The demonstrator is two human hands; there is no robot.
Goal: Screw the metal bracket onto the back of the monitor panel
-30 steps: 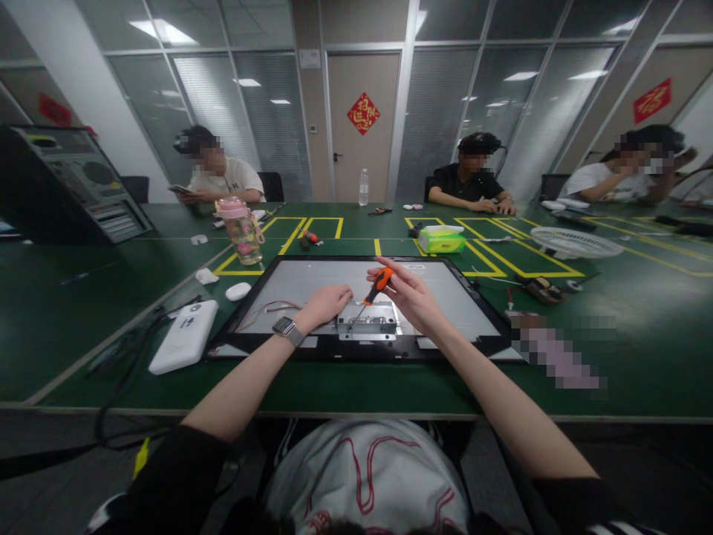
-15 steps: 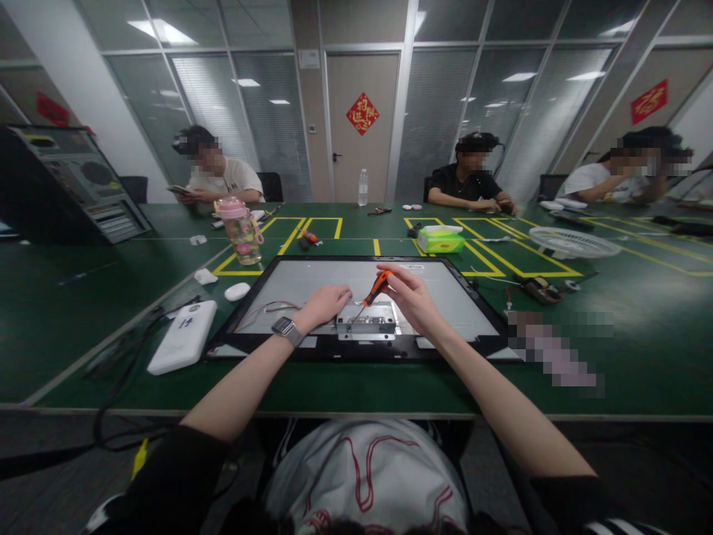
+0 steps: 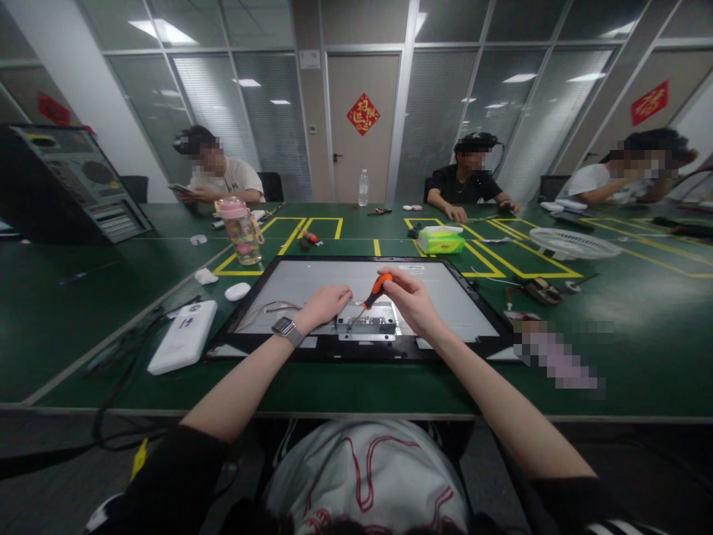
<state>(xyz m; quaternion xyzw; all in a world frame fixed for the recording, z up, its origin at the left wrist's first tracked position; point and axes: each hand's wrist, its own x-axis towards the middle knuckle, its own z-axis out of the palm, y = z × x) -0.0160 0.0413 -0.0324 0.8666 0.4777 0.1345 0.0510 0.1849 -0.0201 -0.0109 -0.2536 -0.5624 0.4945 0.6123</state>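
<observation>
My right hand (image 3: 417, 306) is closed around the orange-and-black handle of a screwdriver (image 3: 374, 293). Its shaft slants down to the left, and the tip meets the left part of a metal bracket (image 3: 368, 322). That bracket lies at the near edge of a display panel (image 3: 445, 301), which is face down or back up, I cannot tell which, with a black frame around a pale sheet. My left hand (image 3: 327, 303) has bent fingers held together at the bracket's back left corner. Beside that wrist, thin wires (image 3: 267, 306) run over the panel.
Left of the panel lie a white power bank (image 3: 183, 338), a white oval object (image 3: 238, 291) and a pink-lidded bottle (image 3: 241, 234). Behind it sits a green tissue pack (image 3: 441, 241). A white round grille (image 3: 573, 242) is at the right. Several people sit across the green table (image 3: 390, 390).
My right hand's fingers have shifted slightly on the screwdriver handle, while the tip stays in place. My left hand keeps still. Across the table, the person in black has moved their hands apart.
</observation>
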